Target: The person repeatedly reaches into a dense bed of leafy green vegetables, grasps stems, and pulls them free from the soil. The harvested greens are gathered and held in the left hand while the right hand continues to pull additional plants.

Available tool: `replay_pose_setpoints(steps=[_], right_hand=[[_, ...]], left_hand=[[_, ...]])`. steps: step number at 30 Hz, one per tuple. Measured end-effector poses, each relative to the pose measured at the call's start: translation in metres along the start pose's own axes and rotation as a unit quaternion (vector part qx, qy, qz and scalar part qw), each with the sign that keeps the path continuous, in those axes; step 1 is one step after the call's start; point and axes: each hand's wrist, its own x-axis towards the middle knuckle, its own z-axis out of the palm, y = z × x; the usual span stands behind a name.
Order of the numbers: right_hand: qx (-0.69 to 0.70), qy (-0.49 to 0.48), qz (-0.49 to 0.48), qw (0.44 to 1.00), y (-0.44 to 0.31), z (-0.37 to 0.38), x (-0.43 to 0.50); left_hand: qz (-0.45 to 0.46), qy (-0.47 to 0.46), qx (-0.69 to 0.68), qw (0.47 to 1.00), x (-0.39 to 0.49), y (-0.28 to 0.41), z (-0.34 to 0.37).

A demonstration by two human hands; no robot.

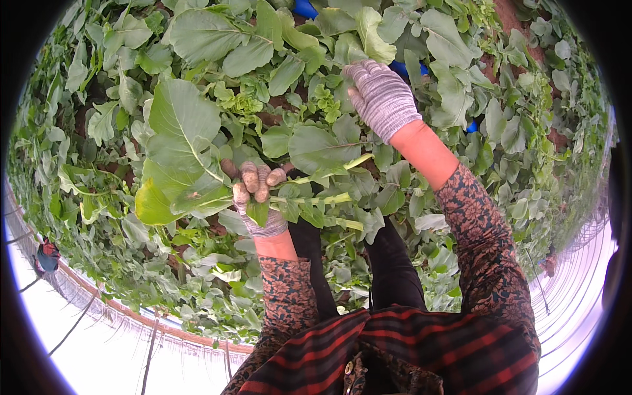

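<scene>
My left hand [259, 192], in a grey knit glove with soiled fingertips, is closed around the stems of several broad green leaves [185, 133]. The blades fan out to the left, one with a yellow edge, and the pale stem ends [335, 198] point right. My right hand [377, 96], gloved alike, reaches into the standing leafy plants above and to the right. Its fingertips are bent at the base of a light green leaf [374, 37]; whether they grip it cannot be told.
Dense leafy plants [113, 148] surround me, with reddish soil [508, 19] between rows at the upper right. Blue objects [305, 9] show among the leaves. A person [48, 256] is at the far left edge, near a curved frame with poles [150, 350].
</scene>
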Motion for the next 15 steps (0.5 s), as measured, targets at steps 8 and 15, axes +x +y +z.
replay_pose_setpoints(steps=[8,15], right_hand=[[0.009,-0.053,-0.078,0.995,-0.051,0.042,0.035],[-0.236,-0.202,-0.104,0.945,-0.072,0.049,0.052]], left_hand=[[0.009,0.016,-0.025,1.000,-0.003,0.004,-0.010],[0.024,0.038,-0.011,0.999,-0.008,-0.005,-0.014]])
